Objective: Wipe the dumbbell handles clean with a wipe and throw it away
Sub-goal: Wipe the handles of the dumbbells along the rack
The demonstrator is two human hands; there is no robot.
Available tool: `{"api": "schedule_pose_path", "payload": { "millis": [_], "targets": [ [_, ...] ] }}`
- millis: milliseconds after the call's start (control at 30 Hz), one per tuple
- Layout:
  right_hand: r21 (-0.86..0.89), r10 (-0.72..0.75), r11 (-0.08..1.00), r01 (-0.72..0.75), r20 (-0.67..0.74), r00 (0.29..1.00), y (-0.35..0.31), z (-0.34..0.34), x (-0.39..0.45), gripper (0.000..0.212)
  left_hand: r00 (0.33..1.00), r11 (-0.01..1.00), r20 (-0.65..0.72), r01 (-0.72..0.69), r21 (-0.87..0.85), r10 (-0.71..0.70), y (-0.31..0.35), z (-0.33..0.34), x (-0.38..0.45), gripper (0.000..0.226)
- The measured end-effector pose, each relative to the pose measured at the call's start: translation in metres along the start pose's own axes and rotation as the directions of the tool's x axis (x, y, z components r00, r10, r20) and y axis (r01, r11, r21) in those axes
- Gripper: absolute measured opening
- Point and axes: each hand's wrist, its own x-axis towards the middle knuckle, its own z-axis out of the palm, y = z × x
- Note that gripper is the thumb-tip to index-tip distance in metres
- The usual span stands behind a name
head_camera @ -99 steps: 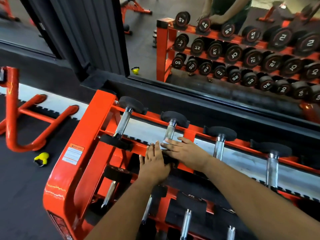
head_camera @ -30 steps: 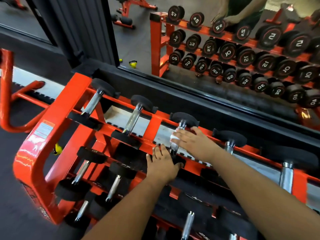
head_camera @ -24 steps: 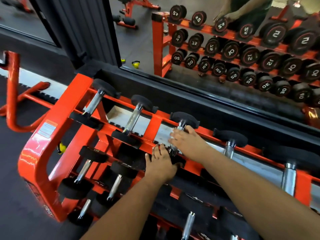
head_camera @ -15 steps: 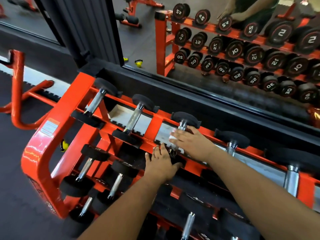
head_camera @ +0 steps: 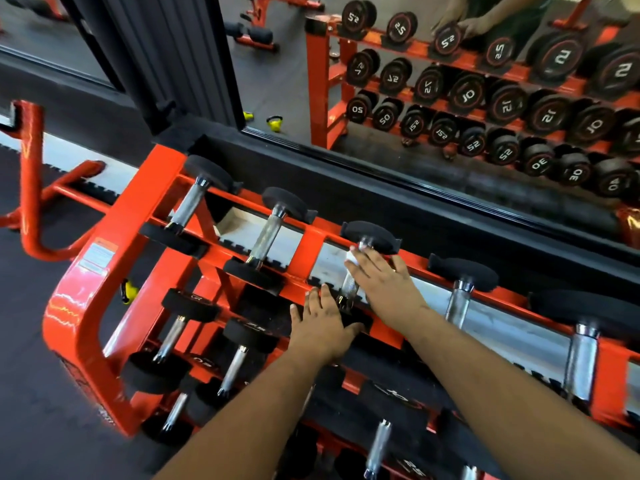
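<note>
Step in hand: wiping third handle [head_camera: 349, 284] on top row of orange rack [head_camera: 104, 271]. Your right hand [head_camera: 379, 277] lay over handle, fingers mostly straight, pressing white wipe [head_camera: 351, 257] near far black end; only wipe corner showed. Your left hand [head_camera: 322, 323] rested flat, fingers straight, steadying near end. Next likely: rub wipe down handle, then move to next dumbbell [head_camera: 457, 296]; bin not in view
</note>
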Motion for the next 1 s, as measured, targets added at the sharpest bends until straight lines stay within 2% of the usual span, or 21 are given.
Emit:
{"api": "schedule_pose_path", "payload": {
  "millis": [67,133,167,333,533,633,733,833,933,1000],
  "targets": [
    [0.063,-0.142,0.988,0.140,0.027,0.990,-0.004,0.009,-0.014,0.072,1.000,1.000,0.003,-0.003,-0.004,0.003,0.001,-0.001,0.000,0.105],
    [0.117,-0.311,0.945,0.305,0.045,0.949,0.002,0.009,-0.026,0.071,1.000,1.000,0.000,-0.005,-0.006,0.005,0.001,0.000,0.001,0.102],
    [0.115,-0.346,0.934,0.339,0.049,0.937,0.006,0.009,-0.026,0.071,1.000,1.000,0.003,-0.002,-0.004,0.002,0.001,0.000,0.000,0.103],
    [0.048,-0.249,0.968,0.247,0.057,0.967,0.002,0.003,-0.006,0.069,1.000,1.000,0.024,0.013,-0.009,-0.012,0.004,-0.004,-0.002,0.107],
    [0.061,-0.322,0.946,0.319,0.050,0.946,0.013,0.015,-0.033,0.077,1.000,1.000,0.016,0.001,-0.014,-0.001,0.001,-0.002,0.000,0.107],
    [0.044,-0.149,0.988,0.149,0.014,0.989,0.018,0.010,-0.015,0.086,1.000,1.000,0.030,0.002,-0.008,-0.002,0.000,-0.003,-0.001,0.109],
    [0.173,0.050,0.984,-0.051,0.008,0.999,0.005,0.003,-0.002,0.089,0.999,1.000,0.038,0.006,0.004,-0.006,0.002,-0.005,0.000,0.109],
    [0.328,0.080,0.940,-0.098,0.067,0.995,-0.017,0.011,-0.020,0.094,0.999,1.000,0.035,0.003,0.006,-0.004,0.001,-0.005,0.000,0.108],
    [0.368,0.088,0.924,-0.109,0.071,0.994,-0.023,0.016,-0.029,0.104,1.000,1.000,0.031,0.000,0.006,0.000,0.000,-0.003,0.002,0.109],
    [0.405,0.154,0.899,-0.165,0.059,0.986,-0.021,0.015,-0.017,0.104,0.999,1.000,0.036,-0.001,0.009,0.001,0.000,-0.002,0.002,0.109]
  ]
}}
